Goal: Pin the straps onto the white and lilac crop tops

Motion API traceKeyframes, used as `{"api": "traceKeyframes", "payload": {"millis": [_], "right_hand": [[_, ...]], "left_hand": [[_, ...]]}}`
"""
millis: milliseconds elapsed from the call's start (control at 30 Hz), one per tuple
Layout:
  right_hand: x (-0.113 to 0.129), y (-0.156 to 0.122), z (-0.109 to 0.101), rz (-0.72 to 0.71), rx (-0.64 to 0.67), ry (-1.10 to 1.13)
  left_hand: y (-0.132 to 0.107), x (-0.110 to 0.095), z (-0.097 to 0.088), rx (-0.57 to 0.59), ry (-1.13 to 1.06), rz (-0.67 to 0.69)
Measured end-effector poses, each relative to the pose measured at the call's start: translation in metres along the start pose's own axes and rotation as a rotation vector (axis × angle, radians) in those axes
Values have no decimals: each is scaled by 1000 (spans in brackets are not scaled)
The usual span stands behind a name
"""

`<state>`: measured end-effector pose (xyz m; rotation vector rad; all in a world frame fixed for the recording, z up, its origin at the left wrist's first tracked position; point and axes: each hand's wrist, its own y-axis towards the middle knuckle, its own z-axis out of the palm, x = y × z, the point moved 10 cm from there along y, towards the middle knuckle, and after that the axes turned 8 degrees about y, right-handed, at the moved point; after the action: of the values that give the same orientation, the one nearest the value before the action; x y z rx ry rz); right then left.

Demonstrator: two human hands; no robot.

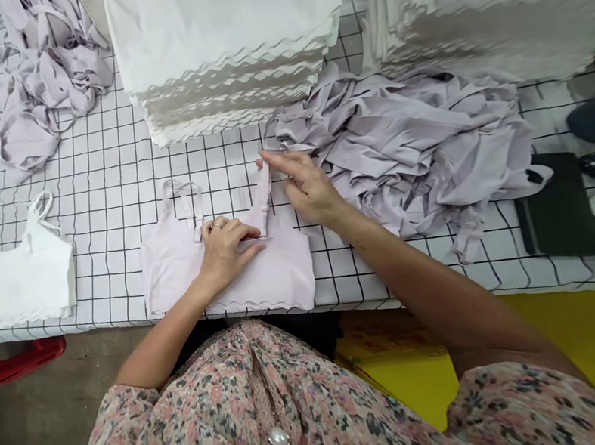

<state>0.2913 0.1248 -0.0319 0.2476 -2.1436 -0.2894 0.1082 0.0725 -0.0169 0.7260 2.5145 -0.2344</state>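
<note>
Pinching the strap (265,196) of a lilac bra top (279,281), the right hand (307,186) sits just beside a crumpled heap of lilac fabric (411,149), while the open left hand (225,250) presses flat on the top's front. Beyond both hands rises a stack of white tops (223,28) on the grid-printed table (109,167), and a single white top (8,281) lies left of the left hand.

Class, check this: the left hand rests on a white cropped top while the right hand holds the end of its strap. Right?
No: the head view shows it pale lilac, not white. The left hand rests on a pale lilac cropped top while the right hand holds the end of its strap.
</note>
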Motion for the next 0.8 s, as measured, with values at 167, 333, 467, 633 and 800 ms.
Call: {"api": "traceKeyframes", "payload": {"millis": [167,333,467,633,800], "right_hand": [[0,15,-1,-40,-64,-38],[21,4,-24,-90,-170,-71],[45,-15,-22,-154,-125,-83],[41,11,-5,-104,-96,-249],[17,56,12,-7,4,-385]], "left_hand": [[6,3,-1,-50,28,-15],[-2,0,-12,-171,83,40],[-23,-15,-14,-181,158,168],[-42,-26,-1,-128,240,263],[-47,-18,9,-67,360,240]]}}
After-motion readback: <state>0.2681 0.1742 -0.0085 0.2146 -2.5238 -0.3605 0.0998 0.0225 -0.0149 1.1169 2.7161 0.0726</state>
